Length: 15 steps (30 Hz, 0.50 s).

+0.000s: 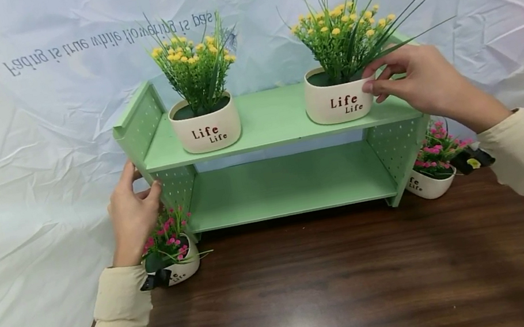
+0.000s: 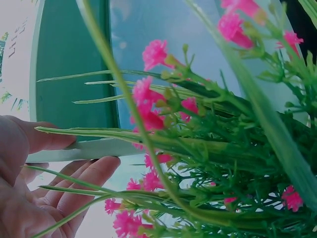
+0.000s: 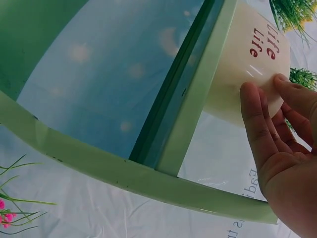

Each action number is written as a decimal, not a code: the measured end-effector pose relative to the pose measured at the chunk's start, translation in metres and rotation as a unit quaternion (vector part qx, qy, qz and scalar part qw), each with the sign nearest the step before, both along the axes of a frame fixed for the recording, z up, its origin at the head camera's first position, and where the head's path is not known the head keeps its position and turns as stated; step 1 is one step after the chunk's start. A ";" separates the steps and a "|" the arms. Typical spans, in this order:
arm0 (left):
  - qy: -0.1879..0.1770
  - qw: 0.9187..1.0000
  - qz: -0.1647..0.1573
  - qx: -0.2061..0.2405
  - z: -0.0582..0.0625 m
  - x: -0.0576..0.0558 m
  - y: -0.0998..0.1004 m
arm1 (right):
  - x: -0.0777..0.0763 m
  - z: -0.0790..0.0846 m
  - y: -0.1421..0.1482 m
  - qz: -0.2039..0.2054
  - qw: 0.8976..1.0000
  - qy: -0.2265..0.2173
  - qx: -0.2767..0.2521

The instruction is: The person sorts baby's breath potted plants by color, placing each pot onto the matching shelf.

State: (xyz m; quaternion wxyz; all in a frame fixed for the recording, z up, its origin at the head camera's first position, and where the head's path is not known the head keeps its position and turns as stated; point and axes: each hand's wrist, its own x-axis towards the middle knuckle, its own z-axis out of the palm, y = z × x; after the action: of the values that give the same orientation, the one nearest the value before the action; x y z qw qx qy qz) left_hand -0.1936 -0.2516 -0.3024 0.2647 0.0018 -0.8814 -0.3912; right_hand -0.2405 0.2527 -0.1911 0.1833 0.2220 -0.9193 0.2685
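Cream pot (image 1: 339,106), upper right, seems light, stiff; best held by its rim. Right hand (image 1: 417,76) pinches it; left hand (image 1: 131,214) grips the shelf (image 1: 272,118).

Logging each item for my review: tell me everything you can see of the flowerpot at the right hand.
The flowerpot is smooth, cream-white and rounded, perhaps ceramic or plastic, with "Life" in dark red twice on its front. Dark filling shows inside the rim; above it rise green stems with small yellow flowers and long grassy blades. It stands upright on the upper board of the green shelf, toward the right end. The right hand holds its right side.
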 end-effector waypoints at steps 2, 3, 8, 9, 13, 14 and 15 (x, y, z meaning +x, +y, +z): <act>0.000 1.000 -0.003 0.004 0.000 0.000 0.000 | 0.001 0.000 0.001 0.000 1.000 0.002 0.001; 0.000 1.000 -0.004 0.006 0.000 0.000 0.000 | 0.001 -0.001 0.001 0.001 1.000 0.004 0.001; -0.006 1.000 -0.007 0.015 -0.001 -0.001 0.000 | 0.002 -0.001 0.002 0.002 1.000 0.010 0.007; -0.007 1.000 -0.007 0.015 -0.001 -0.001 0.000 | 0.002 -0.001 0.002 0.001 1.000 0.010 0.007; -0.009 1.000 -0.008 0.017 -0.001 0.000 0.000 | 0.003 -0.001 0.002 -0.002 1.000 0.009 0.007; -0.009 1.000 -0.010 0.017 -0.001 0.000 0.000 | 0.003 -0.001 0.002 -0.002 1.000 0.010 0.007; -0.008 1.000 -0.010 0.017 -0.001 -0.001 0.000 | 0.003 -0.001 0.002 -0.002 1.000 0.010 0.007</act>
State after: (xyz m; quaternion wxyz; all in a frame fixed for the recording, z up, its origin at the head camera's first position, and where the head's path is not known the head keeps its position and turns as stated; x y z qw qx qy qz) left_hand -0.1942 -0.2515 -0.3030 0.2536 0.0005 -0.8767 -0.4088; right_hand -0.2371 0.2544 -0.1917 0.1916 0.2238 -0.9197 0.2595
